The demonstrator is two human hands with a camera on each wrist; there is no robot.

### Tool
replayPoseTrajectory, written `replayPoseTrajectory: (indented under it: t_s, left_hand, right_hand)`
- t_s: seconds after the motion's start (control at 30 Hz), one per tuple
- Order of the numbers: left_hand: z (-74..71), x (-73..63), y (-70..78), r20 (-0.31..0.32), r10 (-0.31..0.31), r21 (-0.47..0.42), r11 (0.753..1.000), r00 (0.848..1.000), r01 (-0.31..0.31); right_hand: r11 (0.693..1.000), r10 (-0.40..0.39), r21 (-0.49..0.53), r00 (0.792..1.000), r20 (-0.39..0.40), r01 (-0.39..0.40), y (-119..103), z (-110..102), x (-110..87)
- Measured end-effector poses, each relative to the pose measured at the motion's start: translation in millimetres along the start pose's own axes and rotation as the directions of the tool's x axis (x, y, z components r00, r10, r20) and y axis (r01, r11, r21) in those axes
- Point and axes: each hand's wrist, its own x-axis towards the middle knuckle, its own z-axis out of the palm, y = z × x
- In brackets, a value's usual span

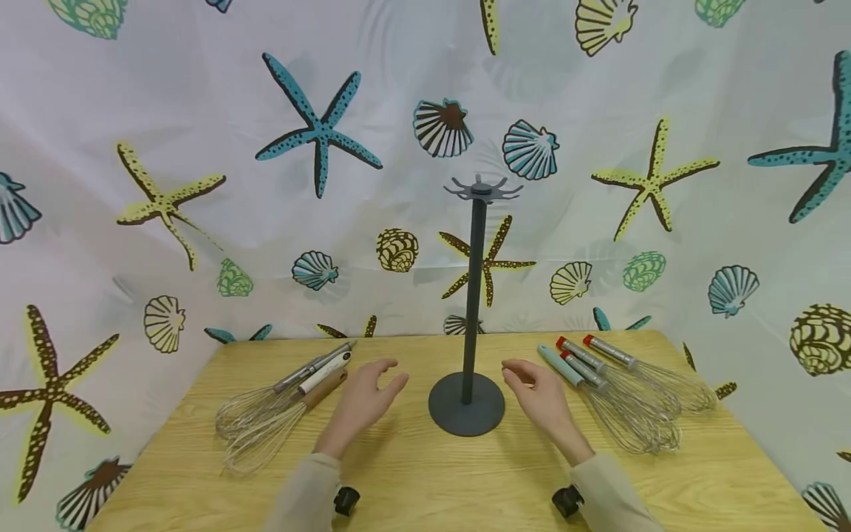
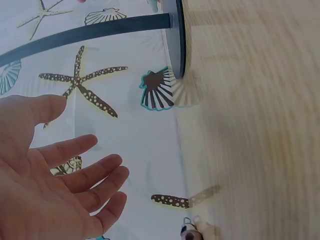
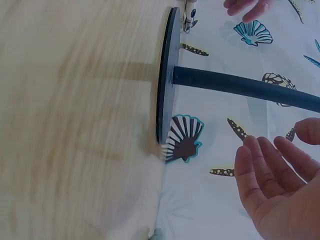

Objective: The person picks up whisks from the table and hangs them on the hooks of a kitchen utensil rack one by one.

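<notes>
A dark grey stand (image 1: 473, 295) with a round base and a ring of hooks on top stands at mid-table. To its left my left hand (image 1: 366, 395) hovers with relaxed fingers, holding nothing; the palm shows in the left wrist view. My right hand (image 1: 540, 395) is on the stand's other side, fingers loosely bent around nothing. Beside the left hand lie a brown-handled whisk (image 1: 325, 387), a white-handled whisk (image 1: 326, 371) and a metal-handled whisk (image 1: 312, 365). Nearest the right hand is a teal-handled whisk (image 1: 561, 365), next to several red-tipped whisks (image 1: 609, 351).
The light wooden table (image 1: 412, 480) ends at the back against a white curtain (image 1: 372, 222) printed with starfish and shells. The stand's pole rises tall between the hands. On the right, the whisks' wire heads overlap one another.
</notes>
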Motion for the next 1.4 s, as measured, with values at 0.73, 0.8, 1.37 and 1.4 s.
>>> replayPoseTrajectory:
  t_s: [0.73,0.8,1.37,1.4]
  left_hand:
    - [-36.8,3.9,-52.1,0.023,-0.098,-0.144,0.985,0.995,0.1]
    - [-41.1,3.4,-56.5,0.035,-0.095,-0.161,0.982,0.995,0.099]
    - [-74.0,3.8,-88.0,0.084,-0.24,-0.347,0.903,0.967,0.254]
    - [-74.8,4.6,-89.4,0.081,-0.243,-0.341,0.904,0.967,0.256]
  right_hand:
    - [0.88,0.182,0.422,0.976,0.122,-0.217,-0.3,4.9,10.3]
    - [0.872,0.177,0.439,0.976,0.129,-0.216,-0.7,6.1,10.3]
    - [0.844,0.128,0.513,0.987,0.094,-0.159,-5.9,6.2,14.6]
    - [0.846,0.122,0.511,0.988,0.094,-0.153,-6.4,5.4,14.5]
